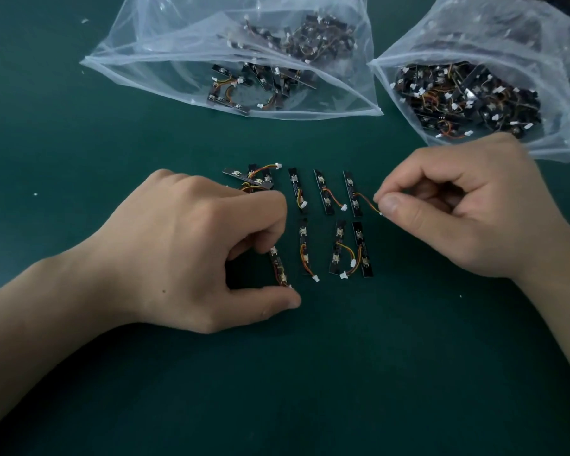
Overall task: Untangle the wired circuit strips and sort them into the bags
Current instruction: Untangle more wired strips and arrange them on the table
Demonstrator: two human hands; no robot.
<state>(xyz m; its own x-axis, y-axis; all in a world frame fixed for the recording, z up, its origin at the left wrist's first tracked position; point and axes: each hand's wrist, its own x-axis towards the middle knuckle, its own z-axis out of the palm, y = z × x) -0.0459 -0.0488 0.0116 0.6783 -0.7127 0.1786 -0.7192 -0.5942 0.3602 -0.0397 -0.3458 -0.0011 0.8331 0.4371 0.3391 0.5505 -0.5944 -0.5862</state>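
Nearest, the left hand (pixel 191 251) has a circuit strip (pixel 279 269) in its grip, pinched between forefinger and thumb, left of the laid-out rows (pixel 323 192). The right hand (pixel 458 218) pinches the wire (pixel 364 199) of the rows' far-right strip (pixel 352 192). Straightening seems in hand; next, the tangled clump (pixel 254 179) at the rows' far-left corner needs teasing apart, while a bag (pixel 139 37) and a fuller bag (pixel 560 77) lie beyond them on the green table (pixel 310 373).

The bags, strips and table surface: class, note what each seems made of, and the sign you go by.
Left bag and right bag: thin clear plastic film, glossy; contents show through, creases shine. Strips: rigid matte black circuit board, likely; their wires look plastic-coated, orange and yellow. Table surface: matte dark green mat, perhaps rubber or vinyl.
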